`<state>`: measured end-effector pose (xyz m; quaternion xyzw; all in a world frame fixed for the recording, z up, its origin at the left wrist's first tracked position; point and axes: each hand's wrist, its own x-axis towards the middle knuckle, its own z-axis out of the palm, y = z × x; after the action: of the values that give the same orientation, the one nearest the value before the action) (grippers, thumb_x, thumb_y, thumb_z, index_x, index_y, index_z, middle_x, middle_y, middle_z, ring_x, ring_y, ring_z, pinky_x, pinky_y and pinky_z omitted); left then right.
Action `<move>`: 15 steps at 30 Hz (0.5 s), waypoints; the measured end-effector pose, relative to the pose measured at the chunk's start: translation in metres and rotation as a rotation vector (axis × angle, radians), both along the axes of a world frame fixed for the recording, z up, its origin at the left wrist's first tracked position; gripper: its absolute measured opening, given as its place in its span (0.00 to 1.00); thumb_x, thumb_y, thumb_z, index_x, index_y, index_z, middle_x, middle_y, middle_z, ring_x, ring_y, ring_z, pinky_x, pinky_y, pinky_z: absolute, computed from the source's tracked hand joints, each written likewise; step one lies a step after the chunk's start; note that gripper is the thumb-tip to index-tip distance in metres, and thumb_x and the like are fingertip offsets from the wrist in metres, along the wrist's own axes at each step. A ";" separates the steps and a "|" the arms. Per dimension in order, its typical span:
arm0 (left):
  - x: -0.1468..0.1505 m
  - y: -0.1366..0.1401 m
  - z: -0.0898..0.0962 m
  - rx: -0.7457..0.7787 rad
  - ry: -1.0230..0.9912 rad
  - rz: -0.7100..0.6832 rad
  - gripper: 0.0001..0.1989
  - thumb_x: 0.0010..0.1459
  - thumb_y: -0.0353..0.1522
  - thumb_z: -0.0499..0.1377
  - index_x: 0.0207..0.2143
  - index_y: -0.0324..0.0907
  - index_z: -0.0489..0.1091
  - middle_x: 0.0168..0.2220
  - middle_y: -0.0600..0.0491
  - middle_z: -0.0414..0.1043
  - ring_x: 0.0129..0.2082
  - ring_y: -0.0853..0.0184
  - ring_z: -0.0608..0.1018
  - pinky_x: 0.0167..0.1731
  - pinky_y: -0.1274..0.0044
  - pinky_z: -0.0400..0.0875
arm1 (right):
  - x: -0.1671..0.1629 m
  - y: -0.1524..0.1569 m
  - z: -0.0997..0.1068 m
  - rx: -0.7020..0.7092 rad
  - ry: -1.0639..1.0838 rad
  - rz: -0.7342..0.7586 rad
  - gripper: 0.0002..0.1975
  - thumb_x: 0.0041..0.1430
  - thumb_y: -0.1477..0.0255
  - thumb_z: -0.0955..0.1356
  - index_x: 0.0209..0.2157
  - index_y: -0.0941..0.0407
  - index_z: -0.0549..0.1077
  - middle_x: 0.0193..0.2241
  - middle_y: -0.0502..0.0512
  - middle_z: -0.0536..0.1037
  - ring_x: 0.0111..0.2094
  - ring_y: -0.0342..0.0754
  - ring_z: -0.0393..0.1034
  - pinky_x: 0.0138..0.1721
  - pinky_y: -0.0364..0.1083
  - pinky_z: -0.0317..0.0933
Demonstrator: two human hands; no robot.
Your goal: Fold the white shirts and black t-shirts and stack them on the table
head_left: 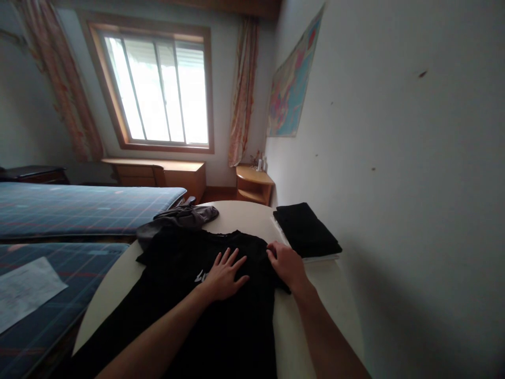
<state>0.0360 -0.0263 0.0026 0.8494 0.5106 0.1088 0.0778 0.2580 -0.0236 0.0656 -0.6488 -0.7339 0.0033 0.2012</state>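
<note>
A black T-shirt [244,331] with white lettering on its chest lies spread out on a round cream table [327,316], its collar toward the far side. My left hand [224,275] rests flat on the shirt's chest, fingers spread, partly covering the lettering. At the shirt's right shoulder, my right hand [287,263] has its fingers curled in and pinched on the sleeve's edge. Just beyond that hand sits a folded stack of black cloth [305,229] with something white beneath it. A crumpled grey garment [185,217] lies behind the shirt's left sleeve.
Close on the right rises a white wall [394,221] carrying a map [294,84]. To the left are plaid mattresses [90,210], one with a white sheet of paper [29,289] on it. A corner shelf [254,176] and a wooden desk [181,168] stand near the window.
</note>
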 end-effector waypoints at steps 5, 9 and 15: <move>-0.003 0.019 0.002 -0.002 0.027 0.088 0.35 0.63 0.55 0.45 0.67 0.50 0.52 0.70 0.47 0.43 0.69 0.46 0.44 0.63 0.52 0.42 | -0.007 -0.011 -0.001 -0.164 -0.100 -0.177 0.14 0.63 0.59 0.64 0.40 0.53 0.75 0.36 0.58 0.80 0.40 0.53 0.76 0.35 0.46 0.61; -0.001 0.028 0.002 -0.005 0.041 0.143 0.35 0.63 0.54 0.46 0.67 0.48 0.53 0.70 0.45 0.44 0.68 0.44 0.45 0.63 0.51 0.44 | -0.001 -0.015 -0.003 -0.247 -0.104 -0.199 0.20 0.58 0.55 0.68 0.44 0.55 0.74 0.39 0.61 0.80 0.43 0.56 0.75 0.37 0.47 0.61; 0.012 0.000 0.017 0.086 -0.016 -0.017 0.29 0.64 0.45 0.51 0.65 0.46 0.57 0.68 0.48 0.50 0.68 0.51 0.50 0.65 0.57 0.44 | 0.010 -0.006 -0.009 -0.176 -0.042 -0.166 0.06 0.61 0.70 0.66 0.37 0.53 0.75 0.38 0.54 0.80 0.42 0.50 0.75 0.38 0.44 0.59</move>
<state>0.0476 -0.0266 0.0199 0.8553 0.4976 0.1369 0.0462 0.2681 -0.0301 0.0569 -0.7225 -0.6785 0.0376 0.1276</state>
